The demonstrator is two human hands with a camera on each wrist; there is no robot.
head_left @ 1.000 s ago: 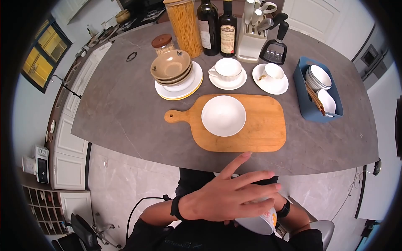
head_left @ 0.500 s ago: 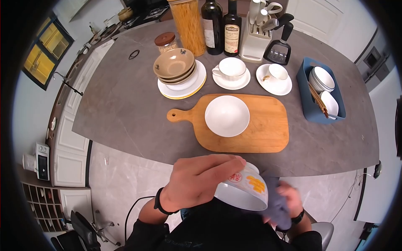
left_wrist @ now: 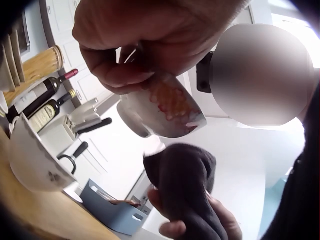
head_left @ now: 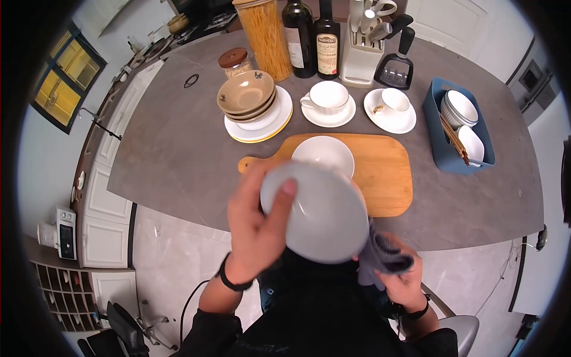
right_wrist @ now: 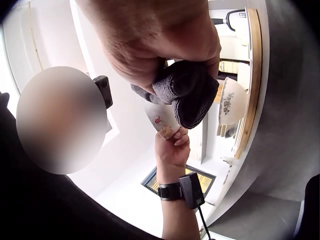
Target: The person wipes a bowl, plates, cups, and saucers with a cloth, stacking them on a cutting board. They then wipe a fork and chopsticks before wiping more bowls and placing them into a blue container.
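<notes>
My left hand [head_left: 253, 229] grips a bowl [head_left: 318, 214] by its rim, thumb over the inside, which faces the head camera. In the left wrist view the printed outside of that bowl [left_wrist: 170, 107] shows below the left hand [left_wrist: 145, 40]. My right hand [head_left: 407, 279] holds a bunched dark grey cloth [head_left: 380, 259] just right of the bowl. The cloth [right_wrist: 187, 92] hangs from the right hand [right_wrist: 160, 45] in the right wrist view. Behind the held bowl, a white bowl [head_left: 324, 152] stands on the wooden board [head_left: 386, 178], partly hidden.
Stacked brown bowls [head_left: 247, 94] on plates [head_left: 279, 122] stand at the back left, near a pasta jar [head_left: 264, 41] and two bottles [head_left: 327, 50]. Two cups on saucers [head_left: 330, 119] sit behind the board. A blue basket [head_left: 443, 143] with bowls is at the right.
The left hand has raised the bowl toward the board and turned its inside to the head camera. The right hand, with the cloth, has come a little closer and higher.
</notes>
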